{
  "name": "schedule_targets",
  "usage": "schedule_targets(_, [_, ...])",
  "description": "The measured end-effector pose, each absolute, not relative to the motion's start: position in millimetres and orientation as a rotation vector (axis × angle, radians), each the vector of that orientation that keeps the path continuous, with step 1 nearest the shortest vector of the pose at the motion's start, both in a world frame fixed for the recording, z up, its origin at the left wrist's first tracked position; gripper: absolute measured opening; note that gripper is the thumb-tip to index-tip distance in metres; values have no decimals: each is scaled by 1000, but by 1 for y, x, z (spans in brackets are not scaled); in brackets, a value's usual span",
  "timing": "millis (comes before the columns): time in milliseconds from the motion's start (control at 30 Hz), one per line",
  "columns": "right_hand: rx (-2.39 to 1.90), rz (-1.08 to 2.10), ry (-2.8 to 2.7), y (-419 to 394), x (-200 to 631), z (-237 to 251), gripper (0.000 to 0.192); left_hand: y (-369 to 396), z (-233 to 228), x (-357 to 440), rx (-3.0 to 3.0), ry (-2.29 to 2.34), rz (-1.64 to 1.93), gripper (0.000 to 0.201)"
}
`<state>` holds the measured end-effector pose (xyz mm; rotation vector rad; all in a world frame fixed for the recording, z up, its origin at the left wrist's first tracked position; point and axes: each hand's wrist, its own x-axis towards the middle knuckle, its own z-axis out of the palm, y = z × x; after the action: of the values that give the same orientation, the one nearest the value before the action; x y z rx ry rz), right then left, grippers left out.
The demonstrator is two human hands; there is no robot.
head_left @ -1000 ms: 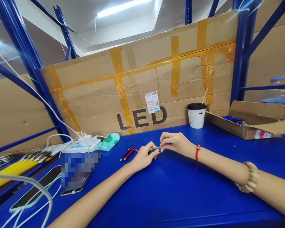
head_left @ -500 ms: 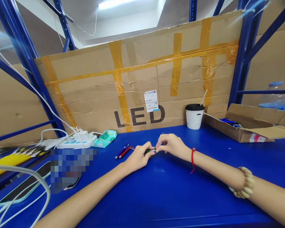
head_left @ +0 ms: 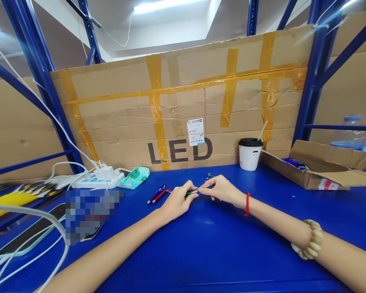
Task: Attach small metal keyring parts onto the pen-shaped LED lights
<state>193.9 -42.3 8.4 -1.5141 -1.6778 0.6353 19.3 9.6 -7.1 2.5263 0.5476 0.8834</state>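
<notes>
Between the thumb and fingers of my left hand (head_left: 177, 201) is a short green pen-like barrel (head_left: 191, 192) with a silvery end, pointing right. My right hand (head_left: 221, 189) is closed in a pinch right at that end; whatever its fingertips hold is too small to make out. To the left of my left hand lie a blue-purple pen (head_left: 156, 193) and a red pen (head_left: 161, 196), side by side with metallic ends. Just behind my right hand, some small shiny parts (head_left: 210, 176) lie partly hidden on the blue tabletop (head_left: 213, 248).
A lidded paper cup (head_left: 250, 155) with a straw stands at the back right, beside an open cardboard box (head_left: 312, 179) with blue items inside. On the left are a wipes pack (head_left: 136, 177), a power strip (head_left: 93, 181), a phone (head_left: 30, 232) and looping white cables (head_left: 64, 240). Cardboard walls the back.
The view has shifted slightly. My right hand has turned a little, baring the small parts behind it; my left hand keeps hold of the green barrel.
</notes>
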Motion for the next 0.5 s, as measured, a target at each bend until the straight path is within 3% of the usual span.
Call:
schedule_targets(300, [-1435,485,-1697,-31,199,0,34,12,-7,22,2481,626,883,10])
schedule_targets(500, [-1186,-188,-2034,-34,204,9,20,14,-6,23,2424,620,904,13])
